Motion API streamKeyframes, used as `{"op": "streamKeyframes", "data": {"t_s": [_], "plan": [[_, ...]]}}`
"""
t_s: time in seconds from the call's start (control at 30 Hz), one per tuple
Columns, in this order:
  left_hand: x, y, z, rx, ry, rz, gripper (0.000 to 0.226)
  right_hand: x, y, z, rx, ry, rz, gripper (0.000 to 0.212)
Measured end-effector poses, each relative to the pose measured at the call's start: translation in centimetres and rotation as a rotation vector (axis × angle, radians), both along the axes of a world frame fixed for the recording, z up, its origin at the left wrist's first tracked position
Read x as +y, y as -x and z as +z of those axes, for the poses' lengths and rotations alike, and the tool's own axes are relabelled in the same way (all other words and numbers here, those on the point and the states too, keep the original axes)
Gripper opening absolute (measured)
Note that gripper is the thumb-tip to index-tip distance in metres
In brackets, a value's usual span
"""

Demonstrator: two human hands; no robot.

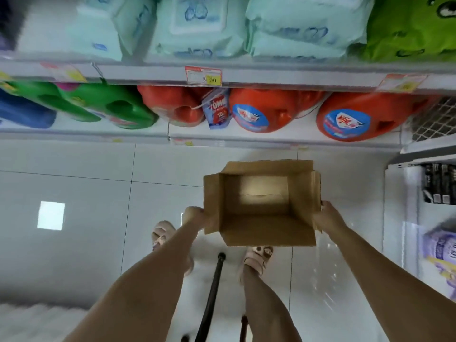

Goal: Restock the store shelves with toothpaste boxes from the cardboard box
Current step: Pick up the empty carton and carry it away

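Plain brown cardboard box (pixel 261 203) at centre, over glossy white floor tiles (pixel 86 193) crossed by thin dark lines. Middle band: orange-red jugs (pixel 345 119) with round blue labels at right, bright green jugs (pixel 111 107) at left, a deep blue jug (pixel 22 114) far left. Top: pale mint packs (pixel 197 25) printed in blue, a lime-green pack (pixel 414 25) upper right. Beige sandals (pixel 257 260) below the box.

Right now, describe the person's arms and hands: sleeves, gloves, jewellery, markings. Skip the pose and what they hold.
Both arms are bare: no sleeve shows on the left forearm or the right forearm up to the frame's edge. The left hand and right hand wear no gloves; no watch, bracelet or marking shows. The frame is too soft to rule out a ring.
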State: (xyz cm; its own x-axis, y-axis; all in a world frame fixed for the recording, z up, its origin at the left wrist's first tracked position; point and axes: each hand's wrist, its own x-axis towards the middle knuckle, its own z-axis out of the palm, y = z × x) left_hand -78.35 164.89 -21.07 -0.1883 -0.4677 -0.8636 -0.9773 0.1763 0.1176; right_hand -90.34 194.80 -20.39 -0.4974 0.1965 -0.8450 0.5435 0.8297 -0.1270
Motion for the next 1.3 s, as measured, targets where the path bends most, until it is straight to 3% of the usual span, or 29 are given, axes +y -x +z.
{"op": "streamKeyframes", "data": {"t_s": [0.17,0.4,0.5,0.6,0.7,0.77,0.97,1.13,1.3], "plan": [[-0.7,0.6,2.4,0.078,0.035,-0.108,0.019,-2.6,-1.6,2.5,0.031,0.07,-0.021,0.061],[-7.5,-0.9,11.0,0.42,-0.137,0.185,0.009,-10.5,-3.2,10.4,0.072,0.115,0.001,0.027],[-12.4,-2.8,15.4,0.516,-0.105,0.235,0.019,-15.7,-4.1,13.8,0.089,0.161,0.078,0.028],[-18.8,-6.1,19.6,0.563,-0.037,0.214,0.01,-22.0,-4.8,16.0,0.084,0.207,0.157,0.026],[-25.7,-10.3,22.8,0.587,0.061,0.286,0.015,-29.7,-6.1,18.0,0.111,0.255,0.243,0.021],[-30.1,-13.3,25.0,0.585,0.11,0.359,0.01,-35.5,-7.3,19.8,0.122,0.3,0.292,0.012],[-41.1,-23.8,30.6,0.599,0.361,0.685,0.016,-53.3,-11.9,26.8,0.22,0.443,0.514,0.024],[-47.4,-29.6,33.2,0.615,0.34,1.053,0.017,-65.4,-14.8,30.7,0.221,0.561,0.619,0.027],[-54.5,-33.6,34.3,0.557,0.378,1.214,0.03,-77.1,-16.0,31.6,0.229,0.625,0.725,0.023]]}}
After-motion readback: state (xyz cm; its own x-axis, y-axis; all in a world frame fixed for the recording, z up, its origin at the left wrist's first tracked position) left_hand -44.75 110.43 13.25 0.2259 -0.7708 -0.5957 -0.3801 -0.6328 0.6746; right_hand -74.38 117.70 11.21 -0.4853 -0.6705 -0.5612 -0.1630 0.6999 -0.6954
